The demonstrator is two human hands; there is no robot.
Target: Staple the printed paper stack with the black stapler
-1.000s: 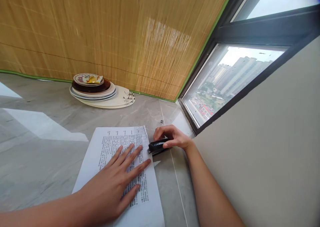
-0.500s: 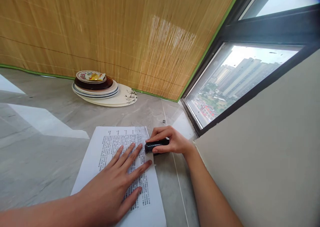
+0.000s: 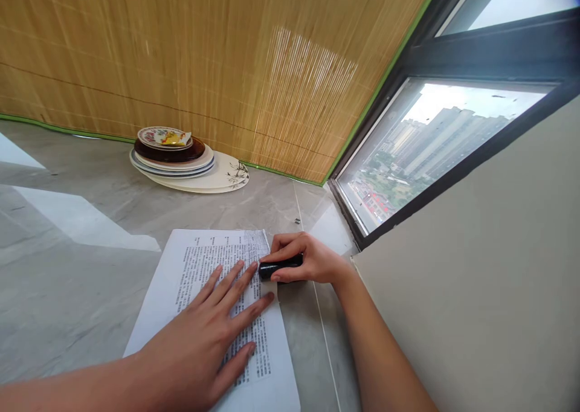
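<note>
A stack of white paper (image 3: 161,291) printed with dark text lies on the grey surface, its text running sideways to me. My left hand (image 3: 212,333) rests flat on the sheets with its fingers spread. At the right edge of the paper, my right hand (image 3: 312,260) grips a black stapler (image 3: 278,268), thumb on the near side and fingers over the top. The stapler's front end overlaps the paper's edge, close to my left fingertips. Its lower part is mostly hidden by the paper and my hand.
Stacked plates (image 3: 170,165) stand at the back, with a small yellow packet (image 3: 176,138) on top. Behind them hangs a bamboo blind (image 3: 190,55). A dark-framed window (image 3: 408,152) and a pale wall (image 3: 489,267) bound the right side. Sunlight patches mark the grey marble-patterned surface (image 3: 67,291).
My right hand and the stapler have shifted slightly left, a little further over the paper's edge. My left hand stays flat on the sheets.
</note>
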